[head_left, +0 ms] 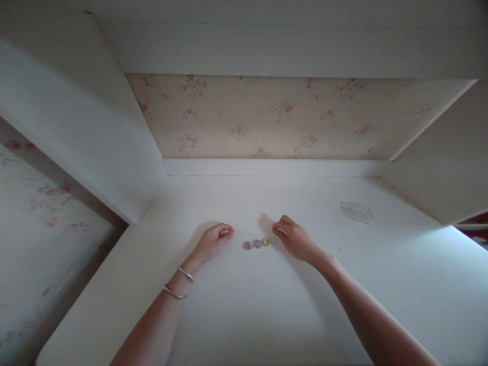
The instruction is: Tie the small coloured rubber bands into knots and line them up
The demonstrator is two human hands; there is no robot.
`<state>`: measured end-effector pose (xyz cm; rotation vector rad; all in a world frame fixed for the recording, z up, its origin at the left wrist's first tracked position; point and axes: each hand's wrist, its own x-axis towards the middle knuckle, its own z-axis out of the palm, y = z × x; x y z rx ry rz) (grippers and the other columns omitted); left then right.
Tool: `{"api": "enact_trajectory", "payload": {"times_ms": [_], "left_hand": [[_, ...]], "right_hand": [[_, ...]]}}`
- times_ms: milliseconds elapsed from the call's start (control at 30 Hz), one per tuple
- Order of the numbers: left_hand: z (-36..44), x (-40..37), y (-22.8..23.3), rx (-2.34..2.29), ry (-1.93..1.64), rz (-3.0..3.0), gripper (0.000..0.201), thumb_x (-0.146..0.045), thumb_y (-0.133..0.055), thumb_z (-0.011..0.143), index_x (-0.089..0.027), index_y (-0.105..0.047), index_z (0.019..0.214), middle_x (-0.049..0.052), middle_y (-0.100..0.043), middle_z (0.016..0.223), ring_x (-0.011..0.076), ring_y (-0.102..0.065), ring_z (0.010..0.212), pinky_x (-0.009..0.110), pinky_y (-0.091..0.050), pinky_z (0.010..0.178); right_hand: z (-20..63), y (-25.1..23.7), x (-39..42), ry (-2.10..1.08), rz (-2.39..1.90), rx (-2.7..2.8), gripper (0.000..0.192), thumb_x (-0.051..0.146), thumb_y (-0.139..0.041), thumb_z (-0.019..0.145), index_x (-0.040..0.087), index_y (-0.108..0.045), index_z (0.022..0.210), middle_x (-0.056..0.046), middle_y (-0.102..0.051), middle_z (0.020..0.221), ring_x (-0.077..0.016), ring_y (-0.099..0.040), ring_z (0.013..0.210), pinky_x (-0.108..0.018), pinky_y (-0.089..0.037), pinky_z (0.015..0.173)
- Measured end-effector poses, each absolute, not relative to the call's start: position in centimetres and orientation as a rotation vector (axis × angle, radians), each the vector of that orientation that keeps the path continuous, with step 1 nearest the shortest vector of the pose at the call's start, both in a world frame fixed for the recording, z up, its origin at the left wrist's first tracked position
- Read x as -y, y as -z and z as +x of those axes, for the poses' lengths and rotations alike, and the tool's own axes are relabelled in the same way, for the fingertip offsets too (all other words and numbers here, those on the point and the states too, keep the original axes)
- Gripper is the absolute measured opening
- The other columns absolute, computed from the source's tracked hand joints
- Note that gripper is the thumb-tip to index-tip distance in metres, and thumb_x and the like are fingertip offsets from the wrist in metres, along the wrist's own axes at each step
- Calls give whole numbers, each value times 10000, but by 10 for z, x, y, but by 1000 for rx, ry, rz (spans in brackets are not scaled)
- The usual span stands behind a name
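Note:
Several small round, ring-like coils lie in a short row on the white tabletop (236, 305). From left to right they are a brownish-pink coil (247, 245), a grey coil (257, 244), a yellowish coil (266, 242) and a pale greenish coil (274, 240). My right hand (295, 238) is at the row's right end, thumb and fingertips pinched just above the pale coil; anything between them is too small to make out. To the left of the row, apart from it, my left hand (214, 240) is curled with thumb and forefinger together, and nothing shows in it.
A crumpled clear plastic bag (356, 212) lies toward the right rear of the tabletop. White side panels (84, 117) and an overhead board (267, 48) frame the space, with flowered wallpaper (244, 114) behind. Two silver bangles (175, 292) circle my left wrist.

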<state>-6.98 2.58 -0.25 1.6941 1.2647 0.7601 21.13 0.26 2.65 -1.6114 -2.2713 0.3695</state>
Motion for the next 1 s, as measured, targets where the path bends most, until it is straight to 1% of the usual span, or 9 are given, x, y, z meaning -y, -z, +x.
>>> {"api": "enact_trajectory", "payload": {"times_ms": [167,267,400,467,533,600,667,800,1000], "left_hand": [[-69,-26,1,-1276,-758,1699,309,-417,-518,805,-161,-630,936,31,-650,826,175,-585,771,269,-430,701],[-69,-24,-1,-1291,-782,1695,318,-423,-522,796,-157,-640,925,31,-646,780,179,-589,754,272,-438,687],[-69,-22,-2,-1310,-795,1691,327,-430,-534,783,-156,-650,919,26,-639,727,184,-591,735,273,-443,666],[-69,-23,-2,-1309,-798,1697,326,-424,-533,784,-155,-650,925,31,-643,741,184,-592,742,273,-444,671],[-69,-23,0,-1296,-797,1712,316,-413,-526,793,-154,-647,929,39,-651,782,182,-593,759,272,-442,685],[-69,-24,1,-1274,-788,1723,305,-400,-517,803,-154,-641,933,43,-656,819,178,-593,771,270,-439,697],[-69,-25,2,-1260,-779,1725,302,-395,-514,807,-152,-637,938,43,-658,831,175,-592,771,268,-437,695],[-69,-24,1,-1265,-786,1720,314,-400,-522,798,-145,-638,939,36,-652,786,171,-588,740,259,-433,664],[-69,-21,-3,-1304,-794,1732,312,-400,-533,784,-146,-648,923,27,-638,732,174,-581,724,261,-429,655]], "right_hand": [[209,-18,26,-406,-1631,2277,255,234,-356,935,204,-609,934,-46,-540,932,-121,-565,748,-234,-405,692],[208,-18,28,-397,-1667,2295,261,250,-362,932,208,-620,930,-46,-542,935,-126,-570,741,-234,-403,674],[211,-17,29,-432,-1673,2236,270,287,-373,921,221,-635,920,-45,-555,936,-135,-573,753,-243,-411,688],[216,-12,34,-451,-1661,2130,276,317,-381,908,219,-639,906,-46,-565,904,-141,-564,734,-250,-413,677],[222,-4,40,-454,-1664,2001,289,351,-390,895,210,-643,876,-40,-571,837,-136,-538,667,-250,-404,628],[228,4,46,-424,-1697,1858,308,381,-398,885,201,-646,853,-28,-569,761,-129,-503,599,-249,-383,587],[233,10,50,-383,-1742,1706,328,418,-413,871,195,-652,850,-20,-574,716,-131,-489,584,-250,-373,579],[233,12,50,-378,-1782,1552,380,475,-433,837,179,-671,852,-29,-611,708,-141,-504,598,-252,-375,582],[230,10,48,-386,-1819,1571,390,476,-442,816,179,-690,862,-33,-619,671,-140,-504,572,-255,-382,586]]}}
